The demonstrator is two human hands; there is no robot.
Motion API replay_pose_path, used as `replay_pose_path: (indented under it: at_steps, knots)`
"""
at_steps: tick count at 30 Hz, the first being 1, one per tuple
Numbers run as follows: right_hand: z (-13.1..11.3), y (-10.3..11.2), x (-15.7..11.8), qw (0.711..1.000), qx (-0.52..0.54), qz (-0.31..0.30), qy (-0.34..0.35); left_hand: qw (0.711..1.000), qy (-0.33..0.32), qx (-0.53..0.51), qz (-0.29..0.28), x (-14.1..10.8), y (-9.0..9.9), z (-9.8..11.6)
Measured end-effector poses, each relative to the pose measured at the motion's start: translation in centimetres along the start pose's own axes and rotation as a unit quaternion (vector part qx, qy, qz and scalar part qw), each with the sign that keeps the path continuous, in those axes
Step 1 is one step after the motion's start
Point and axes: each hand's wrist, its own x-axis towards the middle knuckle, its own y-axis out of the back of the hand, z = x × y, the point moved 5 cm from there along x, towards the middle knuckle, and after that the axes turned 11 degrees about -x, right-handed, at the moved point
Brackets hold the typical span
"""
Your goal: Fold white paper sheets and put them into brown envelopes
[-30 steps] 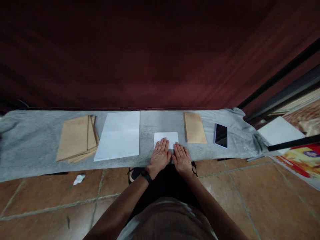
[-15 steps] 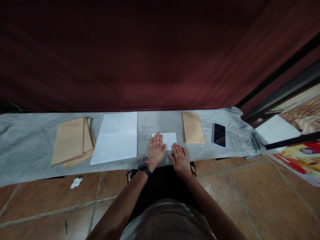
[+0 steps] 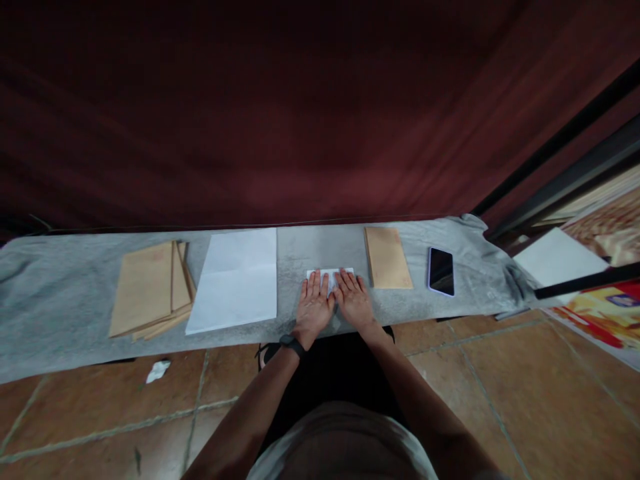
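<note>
A small folded sheet of white paper (image 3: 331, 281) lies on the grey cloth near the front edge, mostly covered by my hands. My left hand (image 3: 314, 310) presses flat on its left part, fingers stretched forward. Flat on its right part rests my right hand (image 3: 354, 303), its fingers also straight. The two thumbs nearly meet over the middle of the paper. To the left lies a stack of large white paper sheets (image 3: 240, 280). Brown envelopes (image 3: 395, 258) lie in a neat pile just right of my hands.
More brown envelopes (image 3: 145, 287) are fanned out at the far left of the grey cloth (image 3: 60, 300). A phone (image 3: 441, 271) lies face up on the right. Behind hangs a dark red curtain (image 3: 310, 120). A white sheet (image 3: 559, 260) and a dark metal frame (image 3: 565, 167) stand at the right.
My right hand has moved left and forward onto the paper, close beside my left hand. The left hand stays flat on it. The view has shifted slightly.
</note>
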Motion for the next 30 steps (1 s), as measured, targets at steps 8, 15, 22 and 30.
replay_pose_path:
  at_steps: [8,15,22,30]
  knots:
    - [1.9,-0.7,0.4,0.998,-0.035,0.004,-0.055,1.0,-0.001,0.01,-0.002,-0.1,0.2,0.1]
    - [1.3,0.2,-1.0,0.997,-0.028,0.023,-0.072,1.0,0.0,0.017,-0.008,0.0,0.3,0.2]
    - [-1.0,0.6,-4.8,1.0,-0.008,0.012,0.017,1.0,-0.001,0.006,-0.013,0.0,-0.1,0.0]
    - [-0.9,0.6,-5.1,1.0,-0.018,0.021,-0.003,0.998,-0.055,-0.007,-0.006,-0.9,1.0,0.7]
